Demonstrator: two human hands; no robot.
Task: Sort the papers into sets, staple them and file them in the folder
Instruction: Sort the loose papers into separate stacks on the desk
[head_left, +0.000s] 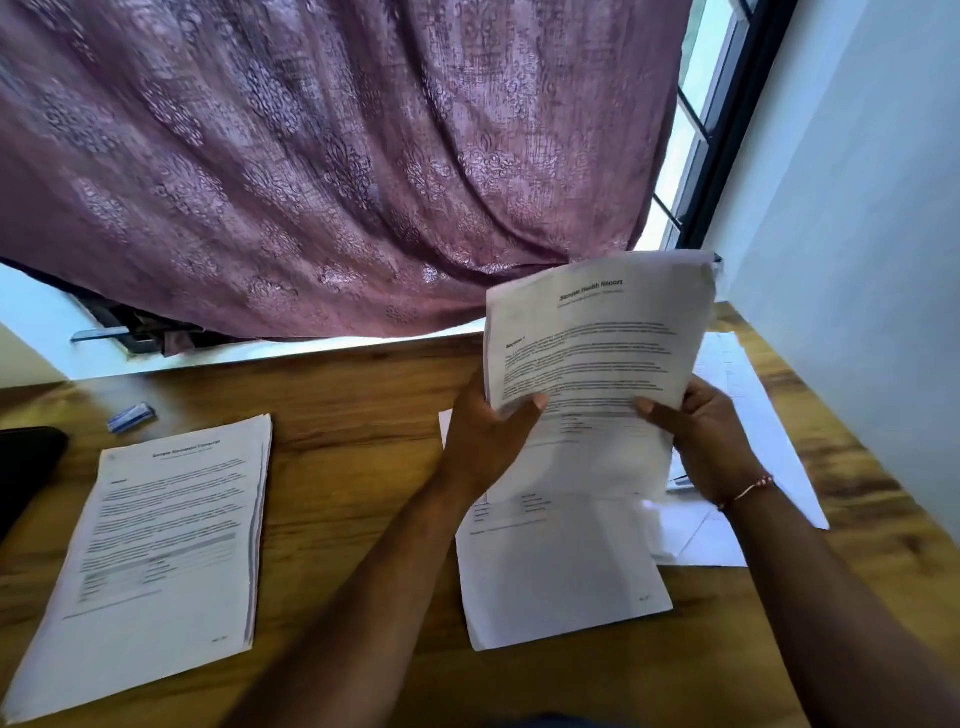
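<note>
Printed stack (156, 545) flat on table (353, 467), well left of held sheaf (597, 338). Single sheet (561, 571) under sheaf. Left hand (483, 441) pinches sheaf's lower left corner, thumb on front. Right hand (701, 436) pinches its lower right edge. Sheaf raised, tilted. Loose sheets (753, 415) right of sheaf. Curtain (337, 156) behind sheaf.
</note>
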